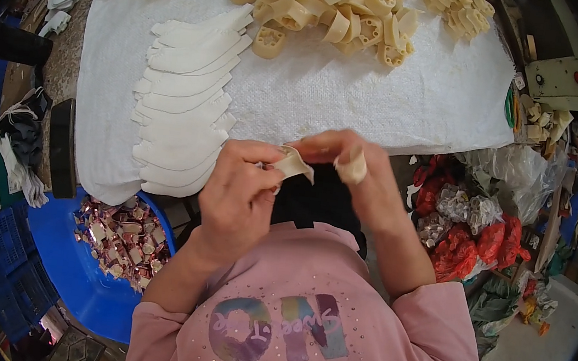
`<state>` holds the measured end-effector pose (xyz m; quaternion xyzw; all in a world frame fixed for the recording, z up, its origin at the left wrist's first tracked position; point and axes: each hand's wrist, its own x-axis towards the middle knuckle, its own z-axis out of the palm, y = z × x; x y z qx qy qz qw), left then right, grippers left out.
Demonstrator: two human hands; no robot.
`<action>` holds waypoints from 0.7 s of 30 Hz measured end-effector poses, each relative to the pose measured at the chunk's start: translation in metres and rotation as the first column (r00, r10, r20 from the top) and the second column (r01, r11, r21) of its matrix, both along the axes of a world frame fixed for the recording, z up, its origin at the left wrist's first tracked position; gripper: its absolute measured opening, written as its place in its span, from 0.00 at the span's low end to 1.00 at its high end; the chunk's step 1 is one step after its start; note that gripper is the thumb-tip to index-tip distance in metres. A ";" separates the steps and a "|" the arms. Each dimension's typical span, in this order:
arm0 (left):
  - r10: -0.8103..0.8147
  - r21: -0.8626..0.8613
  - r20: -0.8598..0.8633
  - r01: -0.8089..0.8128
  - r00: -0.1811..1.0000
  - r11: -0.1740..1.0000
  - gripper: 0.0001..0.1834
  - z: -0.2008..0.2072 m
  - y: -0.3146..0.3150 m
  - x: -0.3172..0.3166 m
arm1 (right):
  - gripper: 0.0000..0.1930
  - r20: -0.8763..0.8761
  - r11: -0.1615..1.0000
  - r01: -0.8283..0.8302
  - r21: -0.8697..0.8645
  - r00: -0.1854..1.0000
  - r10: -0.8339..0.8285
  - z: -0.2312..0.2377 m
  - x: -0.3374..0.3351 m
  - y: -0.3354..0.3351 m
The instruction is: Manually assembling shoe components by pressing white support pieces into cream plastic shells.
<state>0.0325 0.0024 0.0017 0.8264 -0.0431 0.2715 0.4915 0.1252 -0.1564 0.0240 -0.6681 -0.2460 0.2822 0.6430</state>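
Note:
My left hand [234, 192] pinches a small curved cream-white piece [296, 165] in front of my chest, near the table's front edge. My right hand [367, 179] reaches over from the other side, its fingers at the far edge of the same piece and slightly blurred. A cream cover [352, 165] sits at the tip of a right-hand digit; whether it is a finger cot or a loose part I cannot tell. On the table, flat white cut pieces [183, 108] lie overlapped in a column. Behind them are piled beige hollow plastic blocks [336, 15].
A white woven cloth [355, 102] covers the table. At the lower left stands a blue tub [96, 308] of shiny reddish and pale pieces. Red and clear plastic bags [459, 253] crowd the right side. A control box [564, 82] with a red button is at the far right.

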 end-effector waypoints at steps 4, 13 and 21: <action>-0.113 -0.221 0.047 0.121 0.992 0.968 0.11 0.003 -0.001 0.001 | 0.24 -0.349 0.992 -0.123 0.026 0.929 0.124 -0.008 0.022 -0.004; -0.233 0.032 0.043 0.231 0.972 0.972 0.10 0.008 0.007 -0.003 | 0.18 -0.294 0.965 -0.213 0.156 0.922 0.251 -0.015 0.011 0.005; -0.015 -0.699 -0.149 -0.095 0.989 0.709 0.05 0.015 -0.004 -0.002 | 0.25 -0.038 0.988 -0.078 0.135 0.996 0.084 -0.016 0.009 0.012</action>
